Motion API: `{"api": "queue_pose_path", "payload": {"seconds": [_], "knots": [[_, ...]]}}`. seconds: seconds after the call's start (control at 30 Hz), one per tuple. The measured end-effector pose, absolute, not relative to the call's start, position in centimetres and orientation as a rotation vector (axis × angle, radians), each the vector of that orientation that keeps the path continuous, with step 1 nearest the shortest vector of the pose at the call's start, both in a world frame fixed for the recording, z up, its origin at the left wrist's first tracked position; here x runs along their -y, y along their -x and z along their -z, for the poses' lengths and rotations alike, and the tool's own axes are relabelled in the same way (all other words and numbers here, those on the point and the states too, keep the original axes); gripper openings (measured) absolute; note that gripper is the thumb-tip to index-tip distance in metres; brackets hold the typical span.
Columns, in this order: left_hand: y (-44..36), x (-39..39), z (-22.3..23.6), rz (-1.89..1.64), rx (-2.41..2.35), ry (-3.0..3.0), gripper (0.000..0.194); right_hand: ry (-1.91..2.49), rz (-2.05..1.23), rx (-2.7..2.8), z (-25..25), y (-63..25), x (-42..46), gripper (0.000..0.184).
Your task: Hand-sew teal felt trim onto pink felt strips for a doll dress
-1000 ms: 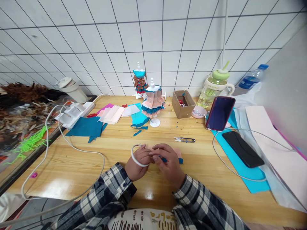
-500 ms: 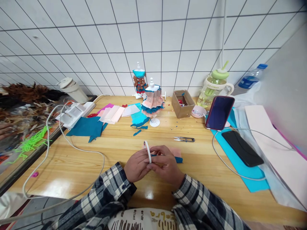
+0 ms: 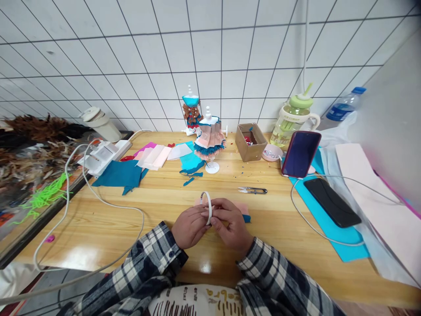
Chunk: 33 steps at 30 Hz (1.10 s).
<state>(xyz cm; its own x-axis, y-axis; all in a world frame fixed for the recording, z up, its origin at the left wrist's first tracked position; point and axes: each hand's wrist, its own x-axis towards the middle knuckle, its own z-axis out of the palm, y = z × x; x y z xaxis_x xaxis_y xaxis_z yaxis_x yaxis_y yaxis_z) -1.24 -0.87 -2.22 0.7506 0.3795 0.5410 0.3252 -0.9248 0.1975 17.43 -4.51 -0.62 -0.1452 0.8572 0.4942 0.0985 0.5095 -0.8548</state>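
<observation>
Both hands meet low-center over the wooden table (image 3: 158,245), fingertips close together at a slim white ring (image 3: 209,210), which stands roughly upright between them. Right hand (image 3: 232,226) has thumb and fingers closed on the ring's lower part; left hand (image 3: 188,225) is curled, fingers reaching to the ring, cannot tell if they grip it. Peach fabric (image 3: 242,207) with teal edging lies partly hidden behind the right hand. Thread snips (image 3: 252,190) lie beyond it. Farther back, a small dress form (image 3: 209,139) wears a peach-and-teal ruffled outfit; cardboard box (image 3: 250,151) to its right, pink dish (image 3: 272,154) beside the box. Teal cloth (image 3: 117,174) lies at left, near a power strip (image 3: 108,153).
</observation>
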Motion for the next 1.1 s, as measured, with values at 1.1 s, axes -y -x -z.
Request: {"api": "queue_pose_path", "payload": {"seconds": [1.1], "knots": [[1.4,0.9,2.5,-0.857,-0.621,-2.788,0.033,0.826,-1.044,1.35,0.8,-17.5,3.9,0.011]]}}
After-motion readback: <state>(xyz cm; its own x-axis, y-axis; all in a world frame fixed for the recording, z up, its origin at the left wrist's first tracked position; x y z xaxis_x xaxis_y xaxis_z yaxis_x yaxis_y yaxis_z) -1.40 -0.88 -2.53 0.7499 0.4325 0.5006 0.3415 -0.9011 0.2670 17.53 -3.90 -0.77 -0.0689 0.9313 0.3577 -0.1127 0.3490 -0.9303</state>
